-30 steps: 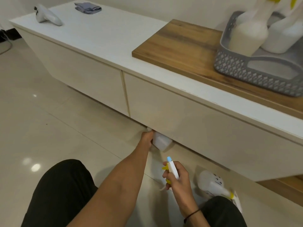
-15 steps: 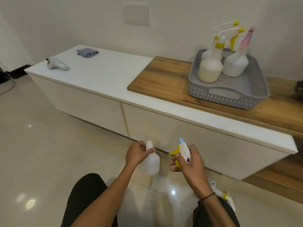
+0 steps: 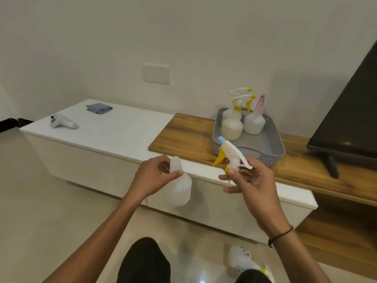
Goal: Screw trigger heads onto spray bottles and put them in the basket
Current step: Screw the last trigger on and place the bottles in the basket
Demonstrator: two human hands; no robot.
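Left hand point(image 3: 157, 176) grips the bottle point(image 3: 179, 188) by its neck, mouth up; right hand point(image 3: 251, 184) pinches the trigger head point(image 3: 230, 154) just beside it, likely to thread it on

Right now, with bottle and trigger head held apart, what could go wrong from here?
The left hand holds the bare bottle only near its neck, so it may swing or slip while threading. The trigger head, pinched by the right hand, sits tilted and could cross-thread. A bottle on the floor lies near the knee.

Low white cabinet point(image 3: 114, 131) against cream wall point(image 3: 183, 37), glossy tiled floor point(image 3: 40, 211)
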